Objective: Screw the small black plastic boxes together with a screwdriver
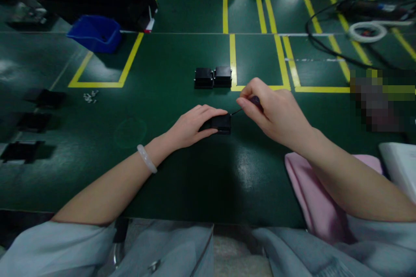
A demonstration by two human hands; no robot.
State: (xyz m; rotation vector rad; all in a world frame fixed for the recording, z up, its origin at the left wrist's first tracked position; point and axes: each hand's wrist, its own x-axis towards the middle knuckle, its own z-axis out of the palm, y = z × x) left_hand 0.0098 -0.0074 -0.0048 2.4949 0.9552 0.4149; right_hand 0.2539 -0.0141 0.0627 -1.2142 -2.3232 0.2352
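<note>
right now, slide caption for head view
Left hand holds black rectangular box; right hand, dark slender tool at its end.

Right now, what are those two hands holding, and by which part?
The right hand holds an apparent screwdriver by its dark handle; the left hand a small black box by its near and far sides.

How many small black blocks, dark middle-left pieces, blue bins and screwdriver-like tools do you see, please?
Small black blocks: 3, one under the left hand
Dark middle-left pieces: 3
Blue bin: 1
Screwdriver-like tool: 1
Total: 8
</note>
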